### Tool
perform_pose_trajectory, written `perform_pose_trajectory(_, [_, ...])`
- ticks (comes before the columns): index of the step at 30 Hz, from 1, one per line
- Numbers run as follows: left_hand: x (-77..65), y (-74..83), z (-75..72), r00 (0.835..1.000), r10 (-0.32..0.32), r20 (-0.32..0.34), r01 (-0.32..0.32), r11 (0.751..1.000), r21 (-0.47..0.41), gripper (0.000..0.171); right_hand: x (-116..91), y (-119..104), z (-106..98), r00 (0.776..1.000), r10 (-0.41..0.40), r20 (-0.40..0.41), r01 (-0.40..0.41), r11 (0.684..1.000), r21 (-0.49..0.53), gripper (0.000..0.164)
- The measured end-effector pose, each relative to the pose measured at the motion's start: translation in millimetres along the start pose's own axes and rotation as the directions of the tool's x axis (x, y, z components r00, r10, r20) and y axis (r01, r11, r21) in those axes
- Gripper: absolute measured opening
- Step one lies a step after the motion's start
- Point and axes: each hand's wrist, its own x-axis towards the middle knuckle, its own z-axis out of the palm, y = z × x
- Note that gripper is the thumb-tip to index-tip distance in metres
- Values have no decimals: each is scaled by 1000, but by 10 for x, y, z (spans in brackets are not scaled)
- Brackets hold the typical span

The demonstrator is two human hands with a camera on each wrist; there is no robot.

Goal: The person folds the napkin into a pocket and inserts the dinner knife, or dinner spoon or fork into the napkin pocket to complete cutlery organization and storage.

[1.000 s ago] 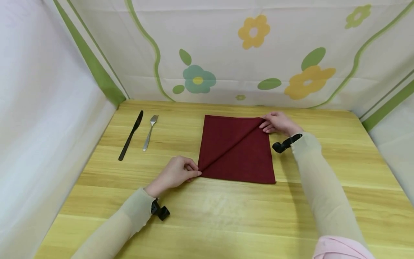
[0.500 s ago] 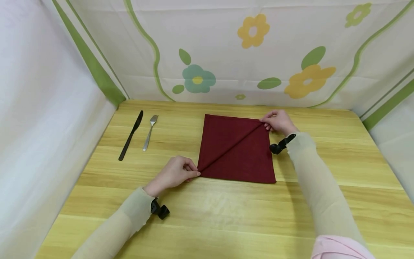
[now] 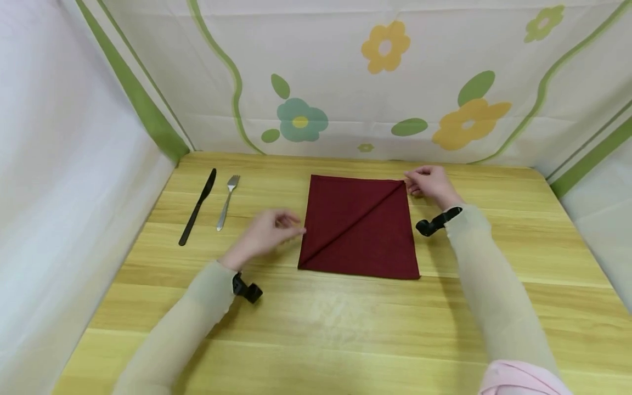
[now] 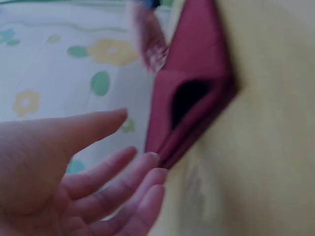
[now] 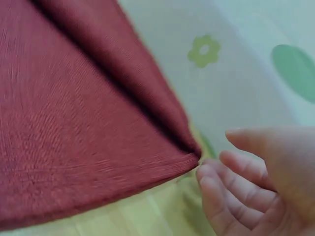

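Observation:
A dark red cloth napkin (image 3: 340,219) lies folded into a square on the wooden table, with a diagonal fold running from its near left corner to its far right corner. Beside its left edge is my left hand (image 3: 269,233), blurred, thumb and fingers parted. In the left wrist view the fingertips (image 4: 152,172) overlap the napkin's folded edge (image 4: 197,123), where a dark hollow shows between layers. At the far right corner my right hand (image 3: 432,184) hovers, holding nothing. The right wrist view shows its thumb apart from the loosely bent fingers, close to the napkin's corner (image 5: 187,160).
Left of the napkin lie a black table knife (image 3: 197,207) and a silver fork (image 3: 228,203), roughly side by side. White fabric with printed flowers (image 3: 340,82) walls off the far side of the table (image 3: 336,340), and plainer white fabric stands at both sides.
Both hands have let go of the napkin's corners. My left hand has moved away from me along the left edge; the right has shifted slightly right, off the far corner.

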Motion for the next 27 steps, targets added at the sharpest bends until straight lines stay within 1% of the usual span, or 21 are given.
perform_pose_trajectory(2, [170, 23, -62, 997, 28, -66, -28, 1000, -4, 31, -72, -35, -33, 1000, -30, 3, 30, 1000, 6, 54])
perform_pose_trajectory(4, [341, 52, -108, 991, 51, -123, -52, 999, -2, 30, -174, -76, -46, 998, -60, 26, 60, 998, -12, 55])
perform_pose_trajectory(6, [500, 77, -141, 984, 75, -163, -77, 997, -4, 28, -305, -106, -30, 994, -93, 61, 95, 995, -41, 54])
perform_pose_trajectory(10, [761, 72, -165, 977, 77, -198, -82, 996, -17, 28, -640, -100, 63, 980, -134, 148, 149, 985, -91, 49])
perform_pose_trajectory(12, [875, 30, -154, 976, 63, -208, -68, 998, -17, 28, -821, -57, 128, 973, -129, 190, 151, 983, -101, 48])
perform_pose_trajectory(15, [1029, -56, -114, 976, 33, -213, -36, 999, -10, 28, -1078, 47, 213, 967, -116, 226, 141, 985, -98, 45])
perform_pose_trajectory(19, [1189, -151, -48, 979, 3, -202, -4, 1000, -4, 30, -1380, 192, 285, 958, -132, 253, 155, 985, -74, 43])
perform_pose_trajectory(22, [1256, -177, -3, 981, -15, -196, 13, 1000, -10, 30, -1580, 257, 297, 952, -163, 261, 185, 981, -62, 42])
perform_pose_trajectory(25, [1298, -168, 34, 979, -16, -201, 15, 1000, -4, 30, -1744, 307, 273, 959, -172, 226, 195, 977, -83, 40])
perform_pose_trajectory(27, [1314, -151, 54, 979, -12, -205, 13, 1000, 4, 28, -1823, 345, 247, 970, -158, 187, 181, 977, -114, 40])
